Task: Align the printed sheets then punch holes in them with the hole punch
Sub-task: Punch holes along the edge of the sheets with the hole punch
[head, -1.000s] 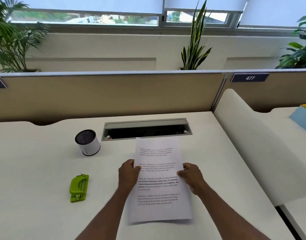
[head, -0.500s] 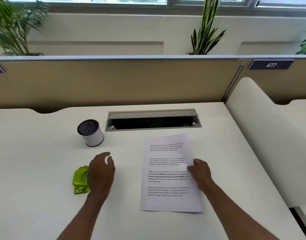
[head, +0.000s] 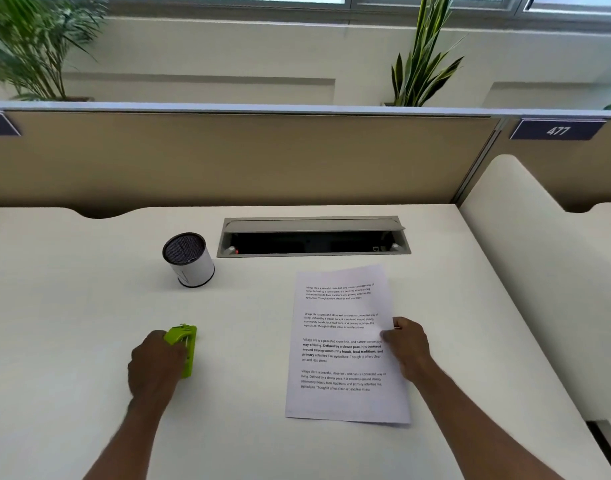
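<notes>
**deskjockey:** ok so where's everything sitting right now? trying to picture the desk [head: 72,341].

**paperpusher:** the printed sheets [head: 345,344] lie flat on the desk, right of the middle, a bit closer to the near edge than the far one, and turned slightly so the far end leans right. Edges look pretty squared up, I only see a thin sliver of a second sheet along the near edge. Can't tell how many there are.

**deskjockey:** and the hands?

**paperpusher:** right hand [head: 406,348] is at the right edge of the stack, about halfway along, fingers curled with the thumb on top of the paper, so it's pinching that edge. Left hand [head: 155,365] is well off to the left, wrapped around the hole punch [head: 185,348], the lime green one. Fingers are closed over its left side and near end. The punch looks tipped up some, though whether it's fully off the desk I honestly can't tell.

**deskjockey:** anything else on there?

**paperpusher:** a white cylinder pen cup [head: 189,259] with a dark mesh inside, standing toward the far edge, left of the open cable tray [head: 314,237] set into the desk. The sheets' far end stops just short of that tray. Beige partition [head: 227,157] runs along the far edge.
</notes>
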